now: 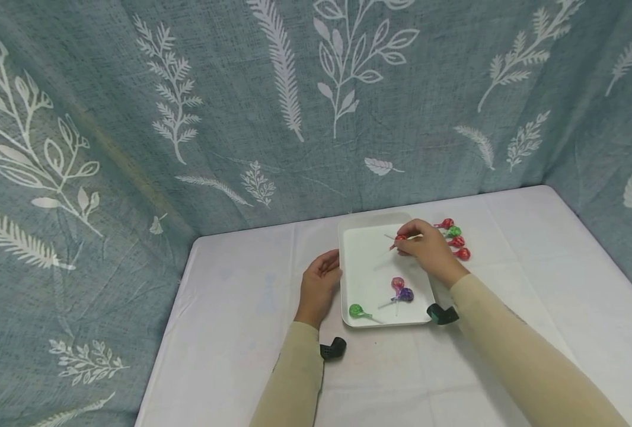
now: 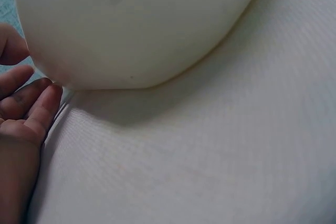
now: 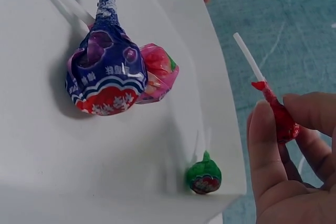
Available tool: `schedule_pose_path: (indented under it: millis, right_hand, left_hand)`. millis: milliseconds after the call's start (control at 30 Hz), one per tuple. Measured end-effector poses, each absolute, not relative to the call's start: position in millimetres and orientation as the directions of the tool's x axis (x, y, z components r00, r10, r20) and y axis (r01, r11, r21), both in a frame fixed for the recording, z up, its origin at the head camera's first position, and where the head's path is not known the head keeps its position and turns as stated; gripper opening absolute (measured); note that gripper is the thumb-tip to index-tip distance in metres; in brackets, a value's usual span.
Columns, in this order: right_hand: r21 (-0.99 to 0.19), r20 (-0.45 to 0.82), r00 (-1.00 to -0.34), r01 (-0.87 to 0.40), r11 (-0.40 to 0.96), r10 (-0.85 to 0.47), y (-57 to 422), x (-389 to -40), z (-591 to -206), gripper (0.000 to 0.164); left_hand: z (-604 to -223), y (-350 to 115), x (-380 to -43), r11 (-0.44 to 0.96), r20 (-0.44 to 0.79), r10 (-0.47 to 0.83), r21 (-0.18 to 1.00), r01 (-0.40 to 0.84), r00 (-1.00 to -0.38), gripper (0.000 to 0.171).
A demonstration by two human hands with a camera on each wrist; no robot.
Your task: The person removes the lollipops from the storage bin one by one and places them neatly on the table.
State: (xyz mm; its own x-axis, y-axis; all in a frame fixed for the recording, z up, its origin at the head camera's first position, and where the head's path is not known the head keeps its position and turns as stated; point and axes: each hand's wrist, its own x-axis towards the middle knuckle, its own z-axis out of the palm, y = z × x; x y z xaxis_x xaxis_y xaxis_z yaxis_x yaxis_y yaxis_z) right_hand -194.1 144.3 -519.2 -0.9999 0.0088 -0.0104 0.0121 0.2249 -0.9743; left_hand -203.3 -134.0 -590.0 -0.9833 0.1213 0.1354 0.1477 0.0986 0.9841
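Observation:
My right hand [image 1: 425, 246] pinches a red-wrapped lollipop [image 3: 283, 121] between thumb and fingers, over the far right part of a white tray [image 1: 358, 249]. Its white stick points up and away from the fingers in the right wrist view. At the tray's left side, my left hand [image 1: 318, 287] touches the outer edge with loosely bent fingers [image 2: 50, 100]. Inside the tray lie a purple lollipop [image 3: 107, 72], a pink lollipop [image 3: 157, 74] partly behind it, and a green lollipop [image 1: 356, 311] by the near left corner.
Beyond the tray's right side, partly behind my right hand, are several more lollipops, among them a green one [image 1: 453, 232] and a red one [image 1: 462, 254]. A white cloth [image 1: 241, 332] covers the table. Blue-green leaf-patterned fabric [image 1: 214, 118] hangs along the back and sides.

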Motion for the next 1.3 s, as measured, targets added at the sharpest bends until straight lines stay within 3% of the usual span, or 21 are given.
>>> schedule_pose_path:
  millis: [433, 700, 1067, 1300]
  right_hand:
    - [-0.973, -0.033, -0.999, 0.041, 0.226, 0.037, 162.2, -187.5, -517.8, 0.035]
    - [-0.966, -0.032, -0.998, 0.043, 0.256, 0.048, 171.3, -180.7, -521.4, 0.037]
    - [-0.983, 0.014, -0.996, 0.002, 0.181, 0.085, 186.4, -172.2, -524.8, 0.035]
    - [-0.972, 0.011, -0.995, 0.013, 0.233, 0.099, 190.9, -167.9, -533.5, 0.032]
  left_hand:
    - [-589.3, -133.1, -202.6, 0.104, 0.129, 0.114, 0.984, 0.141, -0.985, 0.044]
    - [-590.2, -131.9, -202.5, 0.111, 0.126, 0.109, 0.984, 0.138, -0.986, 0.044]
    - [-589.8, -132.9, -201.3, 0.122, 0.127, 0.112, 0.983, 0.140, -0.986, 0.045]
    - [-589.9, -133.8, -200.8, 0.113, 0.130, 0.116, 0.983, 0.143, -0.985, 0.044]
